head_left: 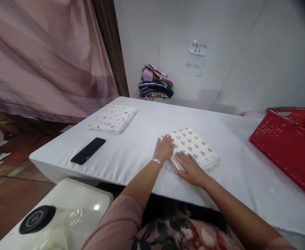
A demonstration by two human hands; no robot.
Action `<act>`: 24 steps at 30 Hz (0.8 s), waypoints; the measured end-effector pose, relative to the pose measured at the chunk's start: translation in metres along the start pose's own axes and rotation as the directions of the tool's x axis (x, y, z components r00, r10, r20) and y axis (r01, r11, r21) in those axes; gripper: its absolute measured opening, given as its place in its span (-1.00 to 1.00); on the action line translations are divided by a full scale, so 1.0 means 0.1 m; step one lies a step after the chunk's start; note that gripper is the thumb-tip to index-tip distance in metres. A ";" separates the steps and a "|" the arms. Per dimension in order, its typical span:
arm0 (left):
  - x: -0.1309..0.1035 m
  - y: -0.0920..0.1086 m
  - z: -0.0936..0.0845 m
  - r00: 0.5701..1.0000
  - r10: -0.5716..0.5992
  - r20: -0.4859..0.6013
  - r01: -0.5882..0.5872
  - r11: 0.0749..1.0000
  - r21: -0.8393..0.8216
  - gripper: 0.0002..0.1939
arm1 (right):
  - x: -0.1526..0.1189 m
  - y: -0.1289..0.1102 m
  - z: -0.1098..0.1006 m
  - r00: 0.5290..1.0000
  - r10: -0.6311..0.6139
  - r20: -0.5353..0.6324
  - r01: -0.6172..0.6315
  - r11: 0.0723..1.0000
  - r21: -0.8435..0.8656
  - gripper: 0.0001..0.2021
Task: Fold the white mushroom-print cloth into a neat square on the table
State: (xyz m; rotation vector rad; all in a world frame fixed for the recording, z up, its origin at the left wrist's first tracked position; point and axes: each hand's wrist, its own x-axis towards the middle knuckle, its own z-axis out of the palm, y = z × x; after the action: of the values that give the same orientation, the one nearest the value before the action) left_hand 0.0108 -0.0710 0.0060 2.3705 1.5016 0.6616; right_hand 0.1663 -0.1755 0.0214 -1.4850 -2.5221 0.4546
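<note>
A folded white cloth (190, 140) printed with grey rounded shapes and one yellow one lies on the white-covered table (147, 121) in front of me. My left hand (165, 148), with a silver bracelet at the wrist, rests on the cloth's left corner, its fingers stretched out over the edge. Flat across the near edge lies my right hand (190, 169), fingers extended on top and thumb by the side. Neither hand lifts the cloth. Farther left on the table is another folded white cloth (114, 118) with small dark prints.
A black phone (88, 151) lies at the table's left front. The red plastic basket (288, 146) stands on the right. Behind the table is a stack of folded fabrics (156, 85) by the wall. At lower left, a white surface (87, 198) carries a round black object (37, 219).
</note>
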 end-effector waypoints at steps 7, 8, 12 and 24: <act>0.05 -0.01 0.06 0.999 -0.007 0.039 0.004 0.997 0.072 -0.61 | -0.21 0.03 0.04 1.000 -0.001 -0.026 0.000 0.999 -0.040 -0.27; 0.05 -0.01 0.06 0.999 -0.008 0.041 0.005 0.997 0.077 -0.61 | -0.21 0.02 0.01 1.000 -0.003 -0.009 0.003 1.000 -0.012 -0.29; 0.06 0.00 0.05 0.998 -0.018 0.055 0.013 0.996 0.093 -0.61 | -0.14 0.18 -0.20 0.995 0.088 -0.048 -0.086 0.995 0.041 -0.40; 0.07 -0.01 0.04 0.991 -0.065 0.114 0.070 0.997 -0.040 -0.60 | -0.18 0.91 -0.10 0.914 0.332 -0.233 -0.373 0.914 -0.161 -0.47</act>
State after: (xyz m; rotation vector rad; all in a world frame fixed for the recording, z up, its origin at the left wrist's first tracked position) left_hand 0.0143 -0.0646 0.0039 2.2730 1.4964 0.5307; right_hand 0.2526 -0.1485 -0.0007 -1.9699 -2.1979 0.0840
